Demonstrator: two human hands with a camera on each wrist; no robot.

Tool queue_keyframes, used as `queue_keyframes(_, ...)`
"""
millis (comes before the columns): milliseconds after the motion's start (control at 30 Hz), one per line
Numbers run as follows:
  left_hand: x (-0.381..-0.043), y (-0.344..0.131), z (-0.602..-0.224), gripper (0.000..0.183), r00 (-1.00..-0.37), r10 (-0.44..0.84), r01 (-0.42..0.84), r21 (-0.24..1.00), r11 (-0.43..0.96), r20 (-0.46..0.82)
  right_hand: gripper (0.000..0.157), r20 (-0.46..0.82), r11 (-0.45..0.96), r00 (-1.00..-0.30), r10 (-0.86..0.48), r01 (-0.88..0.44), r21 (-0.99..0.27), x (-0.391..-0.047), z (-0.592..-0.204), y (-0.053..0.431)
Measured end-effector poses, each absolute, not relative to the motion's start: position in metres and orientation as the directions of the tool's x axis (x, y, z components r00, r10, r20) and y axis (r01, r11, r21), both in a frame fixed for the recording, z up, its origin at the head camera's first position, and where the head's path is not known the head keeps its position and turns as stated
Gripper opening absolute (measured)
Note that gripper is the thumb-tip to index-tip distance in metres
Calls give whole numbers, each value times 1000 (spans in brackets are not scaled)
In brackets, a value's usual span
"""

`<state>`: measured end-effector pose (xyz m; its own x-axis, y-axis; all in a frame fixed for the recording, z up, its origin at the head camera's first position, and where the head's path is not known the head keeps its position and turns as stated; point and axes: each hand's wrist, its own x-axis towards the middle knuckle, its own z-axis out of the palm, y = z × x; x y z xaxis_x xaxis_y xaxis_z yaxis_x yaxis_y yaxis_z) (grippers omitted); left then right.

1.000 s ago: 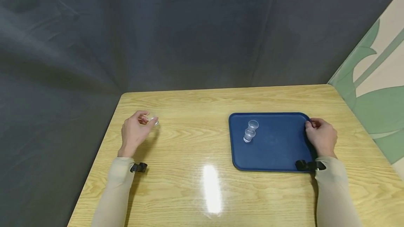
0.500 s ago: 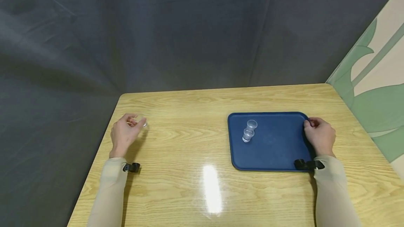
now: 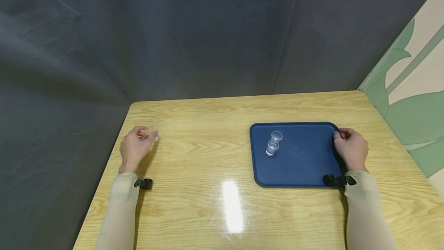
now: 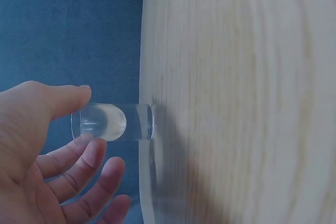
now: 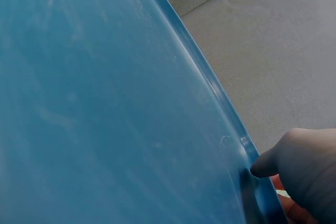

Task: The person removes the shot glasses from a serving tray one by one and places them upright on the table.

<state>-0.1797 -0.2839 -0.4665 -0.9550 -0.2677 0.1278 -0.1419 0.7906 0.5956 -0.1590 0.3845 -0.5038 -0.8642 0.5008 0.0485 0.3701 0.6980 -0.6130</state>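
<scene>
A small clear shot glass [image 4: 113, 121] is pinched by my left hand [image 3: 134, 147], thumb on one side of the rim and fingers on the other. Its thick base is right at the wooden tabletop, over on the left side. At the table's right, a blue tray [image 3: 305, 157] lies flat. Its right rim is held by my right hand [image 3: 352, 149], with the thumb over the edge and the fingers partly hidden beneath. Two more clear shot glasses stand close together at the tray's left, a far glass [image 3: 276, 135] and a near glass [image 3: 272, 148].
The wooden table [image 3: 201, 157] spreads between the hand with the glass and the tray. A dark cloth [image 3: 208, 38] hangs behind its far edge and along the left. On the right is a panel with green leaf shapes [image 3: 419, 122].
My left hand has moved left across the table with the shot glass, slowing over the last half second. My right hand stays on the tray rim, and the tray and its glasses keep their places.
</scene>
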Motion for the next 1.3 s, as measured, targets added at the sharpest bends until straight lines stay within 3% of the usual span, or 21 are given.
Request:
queue_keyframes(567, -176, -281, -467, 64, -953, -284, -162, 608, 777, 110, 46, 57, 699, -862, 504, 369, -612, -158, -502, 383)
queue_keyframes(967, -168, -271, -446, 53, -953, -261, -118, 612, 782, 151, 46, 59, 701, -862, 504, 369, -610, -159, -502, 383)
queue_keyframes(1300, -166, -246, -444, 44, -969, -158, -13, 597, 802, 191, 46, 51, 699, -861, 506, 374, -609, -158, -500, 381)
